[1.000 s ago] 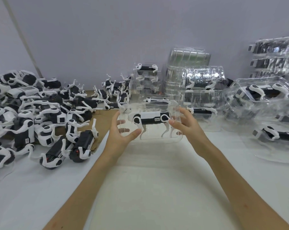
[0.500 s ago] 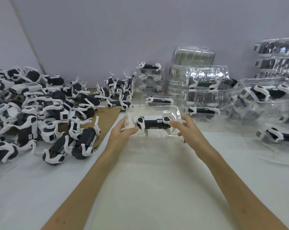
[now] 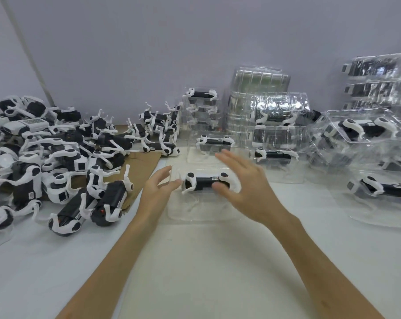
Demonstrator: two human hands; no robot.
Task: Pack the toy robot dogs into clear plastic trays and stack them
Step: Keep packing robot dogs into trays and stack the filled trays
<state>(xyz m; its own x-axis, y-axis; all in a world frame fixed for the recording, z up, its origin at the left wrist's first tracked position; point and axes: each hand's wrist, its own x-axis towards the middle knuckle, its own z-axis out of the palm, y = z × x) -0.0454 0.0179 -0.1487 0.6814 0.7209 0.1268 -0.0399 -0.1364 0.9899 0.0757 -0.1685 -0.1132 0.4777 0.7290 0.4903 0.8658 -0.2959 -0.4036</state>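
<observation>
Left hand [image 3: 159, 192]: in the head view its fingers are straight and spread, the palm is turned to the right, and it holds nothing. The thumb tip is just beside the left edge of the clear tray [image 3: 195, 214]; I cannot tell if it touches.
Right hand [image 3: 248, 187]: the fingers are spread wide and a little blurred, above the right end of the clear tray. The thumb shows in front of the body of the toy robot dog [image 3: 206, 183]. I cannot tell if the hand touches the plastic.
Toy robot dog: it has a black body with white legs and lies on its side inside the clear tray, between the two hands. Its legs point toward the person, and there is a small white label on the body.
Clear tray: it lies flat on the table [image 3: 195, 284], in the middle, near the person.
Loose dogs [image 3: 56, 157]: many unpacked black and white dogs are heaped on the left part of the table, some of them on a brown cardboard sheet [image 3: 146, 162].
Second tray [image 3: 214, 143]: it is just behind the hands and also has one dog inside.
Small stack [image 3: 203, 107]: these are packed trays, one on another, behind the second tray and near the wall [image 3: 172, 42].
Empty trays [image 3: 258, 86]: this tall nested stack of clear plastic stands to the right of the small stack.
Packed trays on the right [image 3: 360, 132]: several have dogs inside and are piled without order.
Corner stack [image 3: 379, 81]: more trays stand at the far right edge.
Table: it has a white surface.
</observation>
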